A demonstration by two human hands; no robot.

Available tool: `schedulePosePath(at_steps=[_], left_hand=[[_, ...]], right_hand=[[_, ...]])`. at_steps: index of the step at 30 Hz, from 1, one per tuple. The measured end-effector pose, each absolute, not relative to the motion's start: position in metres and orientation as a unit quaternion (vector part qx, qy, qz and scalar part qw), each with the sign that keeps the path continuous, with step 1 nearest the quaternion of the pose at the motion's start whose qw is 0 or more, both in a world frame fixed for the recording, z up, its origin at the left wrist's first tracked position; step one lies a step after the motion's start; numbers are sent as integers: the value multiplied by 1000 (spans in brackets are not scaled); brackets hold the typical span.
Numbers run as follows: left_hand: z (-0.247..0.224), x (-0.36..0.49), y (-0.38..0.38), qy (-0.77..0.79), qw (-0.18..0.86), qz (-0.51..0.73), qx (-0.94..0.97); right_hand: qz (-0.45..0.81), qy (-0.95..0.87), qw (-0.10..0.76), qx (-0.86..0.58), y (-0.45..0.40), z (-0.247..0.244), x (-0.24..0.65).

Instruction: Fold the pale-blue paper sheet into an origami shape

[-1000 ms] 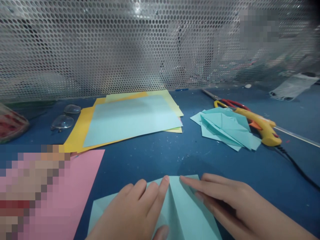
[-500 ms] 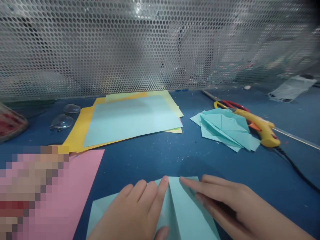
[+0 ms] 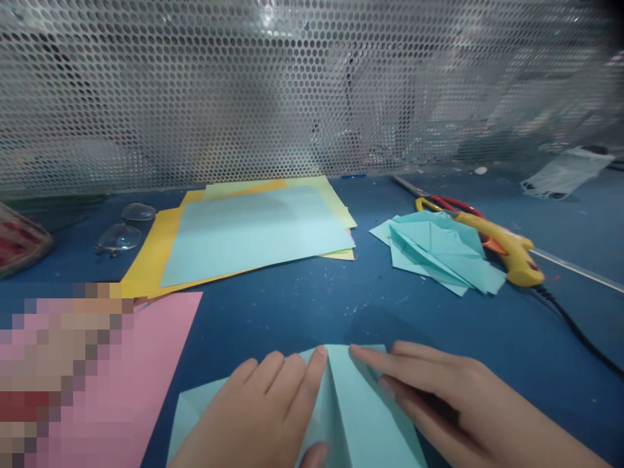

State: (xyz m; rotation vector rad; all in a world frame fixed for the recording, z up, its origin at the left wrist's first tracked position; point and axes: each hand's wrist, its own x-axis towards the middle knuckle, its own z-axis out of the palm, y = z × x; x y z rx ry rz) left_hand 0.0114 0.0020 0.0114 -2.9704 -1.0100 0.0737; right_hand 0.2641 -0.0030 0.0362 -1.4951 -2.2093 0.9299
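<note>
A light blue folded paper (image 3: 361, 416) lies on the blue table (image 3: 292, 305) at the near edge. My left hand (image 3: 263, 416) presses flat on its left half, fingertips at the centre crease and thumb under the lower edge. My right hand (image 3: 453, 403) lies flat on the right half, index finger pointing at the top of the crease. Both hands press the paper down; neither lifts it.
A stack of blue, yellow and green sheets (image 3: 253, 231) lies mid-table. Folded blue pieces (image 3: 439, 250) sit right, beside a yellow glue gun (image 3: 507, 250) with black cord and red scissors (image 3: 453, 203). Pink paper (image 3: 160, 364) lies left, glasses (image 3: 124, 227) behind. A perforated metal screen (image 3: 292, 84) stands at the back.
Hardly anything differs. Both hands stay pressed on the blue paper, and the view has shifted very slightly.
</note>
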Motion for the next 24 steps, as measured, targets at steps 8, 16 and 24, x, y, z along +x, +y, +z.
schedulePosePath(at_steps=[8, 16, 24], left_hand=[[15, 10, 5, -334, -10, 25, -942], [17, 11, 7, -338, -24, 37, -940], [16, 10, 7, -337, -22, 35, -941]], right_hand=[[296, -781, 164, -525, -7, 33, 265], [280, -788, 167, -522, -10, 33, 266], [265, -804, 164, -507, -11, 20, 271]])
